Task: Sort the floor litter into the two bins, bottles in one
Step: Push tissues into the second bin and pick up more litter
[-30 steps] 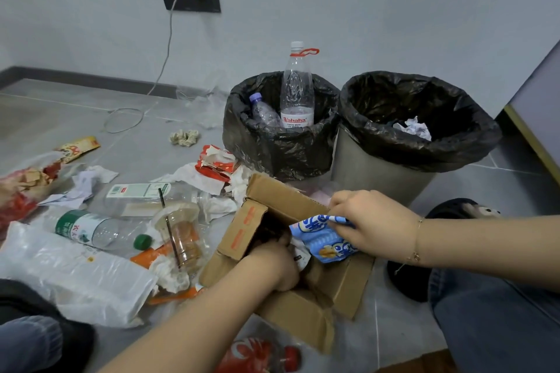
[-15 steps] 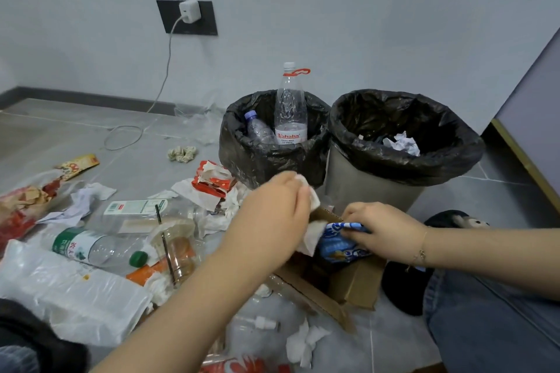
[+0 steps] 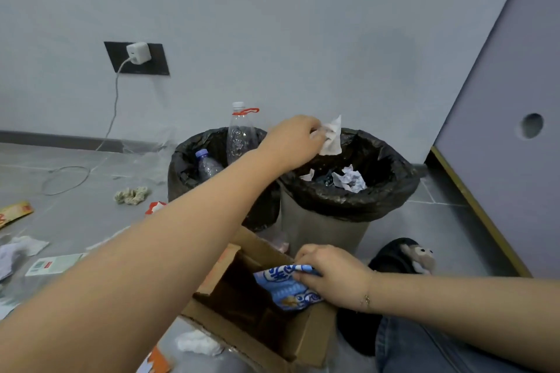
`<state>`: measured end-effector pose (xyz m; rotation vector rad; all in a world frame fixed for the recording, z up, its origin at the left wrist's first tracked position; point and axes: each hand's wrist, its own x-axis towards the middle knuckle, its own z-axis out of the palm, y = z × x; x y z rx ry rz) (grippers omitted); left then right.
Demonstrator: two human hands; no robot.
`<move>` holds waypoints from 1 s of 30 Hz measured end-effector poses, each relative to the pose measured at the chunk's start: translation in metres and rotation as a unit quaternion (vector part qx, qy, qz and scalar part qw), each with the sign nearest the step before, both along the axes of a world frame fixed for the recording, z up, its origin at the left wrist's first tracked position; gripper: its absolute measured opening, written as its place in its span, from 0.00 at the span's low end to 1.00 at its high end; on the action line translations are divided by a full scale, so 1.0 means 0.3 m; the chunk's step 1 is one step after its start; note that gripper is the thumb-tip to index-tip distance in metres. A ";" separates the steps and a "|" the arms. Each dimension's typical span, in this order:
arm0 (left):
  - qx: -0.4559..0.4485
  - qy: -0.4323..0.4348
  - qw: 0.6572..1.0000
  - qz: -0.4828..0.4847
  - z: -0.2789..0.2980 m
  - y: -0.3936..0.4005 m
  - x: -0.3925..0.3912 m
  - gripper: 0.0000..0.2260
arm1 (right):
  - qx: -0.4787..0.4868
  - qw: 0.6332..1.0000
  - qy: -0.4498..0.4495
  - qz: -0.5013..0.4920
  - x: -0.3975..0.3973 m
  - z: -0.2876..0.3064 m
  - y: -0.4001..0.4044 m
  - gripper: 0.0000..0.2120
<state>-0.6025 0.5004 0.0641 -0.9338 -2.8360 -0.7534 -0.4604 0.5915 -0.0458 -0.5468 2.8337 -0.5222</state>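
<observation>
Pinching a white tissue [image 3: 331, 136] above the right bin [image 3: 348, 206], frame centre: left hand [image 3: 292, 142], fingers curled. Lower right: right hand [image 3: 331, 275] gripping a blue wrapper [image 3: 286, 286] at the cardboard box [image 3: 260, 333]. Left bin [image 3: 188, 166]: two bottles [image 3: 239, 136].

bin liners [image 3: 348, 206]: glossy black plastic | bottles [image 3: 239, 136]: clear plastic | box [image 3: 303, 339]: matt brown cardboard | tissue [image 3: 331, 138]: crumpled white paper | floor [image 3: 75, 215]: smooth grey tile
</observation>
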 end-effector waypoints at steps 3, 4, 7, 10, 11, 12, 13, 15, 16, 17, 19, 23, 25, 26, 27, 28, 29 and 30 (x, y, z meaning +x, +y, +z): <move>-0.154 0.014 0.988 -0.024 -0.047 -0.018 -0.027 0.17 | -0.009 1.000 -0.002 -0.006 -0.007 -0.003 0.002 0.14; -0.136 0.021 0.990 -0.023 -0.061 -0.049 -0.030 0.17 | -0.008 1.000 0.000 -0.006 -0.008 -0.004 0.001 0.14; -0.001 0.030 0.999 0.022 -0.099 -0.181 0.022 0.13 | -0.012 1.000 0.003 -0.020 -0.011 -0.019 0.001 0.14; 0.026 -0.032 0.998 0.048 -0.193 -0.352 0.168 0.17 | -0.035 0.998 -0.005 -0.045 -0.014 -0.025 0.005 0.14; 0.004 -0.067 0.996 0.055 -0.241 -0.412 0.234 0.22 | -0.039 0.998 -0.007 -0.050 -0.017 -0.026 0.004 0.14; -0.033 -0.101 0.992 0.068 -0.289 -0.462 0.288 0.28 | -0.040 0.998 -0.008 -0.054 -0.019 -0.021 0.005 0.13; -0.075 -0.133 0.985 0.084 -0.330 -0.505 0.330 0.34 | -0.042 0.997 -0.010 -0.058 -0.021 -0.018 0.001 0.13; -0.135 -0.159 0.971 0.113 -0.390 -0.539 0.363 0.39 | -0.044 0.997 -0.012 -0.063 -0.021 -0.013 -0.007 0.11; -0.142 -0.150 0.970 0.126 -0.410 -0.545 0.367 0.37 | -0.038 0.997 -0.011 -0.060 -0.020 -0.012 -0.017 0.10; -0.134 -0.135 0.972 0.138 -0.420 -0.544 0.366 0.32 | -0.029 0.998 0.000 -0.057 -0.018 -0.008 -0.022 0.09; -0.094 -0.115 0.974 0.171 -0.435 -0.553 0.364 0.20 | 0.003 0.997 0.064 -0.038 -0.017 0.000 -0.041 0.07; -0.021 -0.143 0.964 0.222 -0.425 -0.580 0.368 0.13 | 0.071 0.977 0.190 0.058 -0.016 0.036 -0.103 0.08; 0.020 -0.148 0.962 0.229 -0.411 -0.584 0.374 0.14 | 0.091 0.973 0.191 0.090 -0.016 0.035 -0.139 0.09; 0.039 -0.145 0.961 0.232 -0.409 -0.586 0.378 0.14 | 0.103 0.972 0.182 0.106 -0.018 0.027 -0.159 0.08; 0.055 -0.143 0.960 0.235 -0.408 -0.586 0.381 0.14 | 0.110 0.973 0.166 0.119 -0.021 0.020 -0.175 0.08; 0.072 -0.145 0.958 0.238 -0.409 -0.586 0.384 0.13 | 0.115 0.974 0.148 0.126 -0.027 0.016 -0.187 0.07; 0.091 -0.150 0.954 0.242 -0.410 -0.589 0.388 0.13 | 0.120 0.975 0.138 0.128 -0.037 0.015 -0.197 0.07; 0.109 -0.156 0.951 0.244 -0.410 -0.591 0.392 0.14 | 0.129 0.974 0.136 0.127 -0.049 0.017 -0.206 0.07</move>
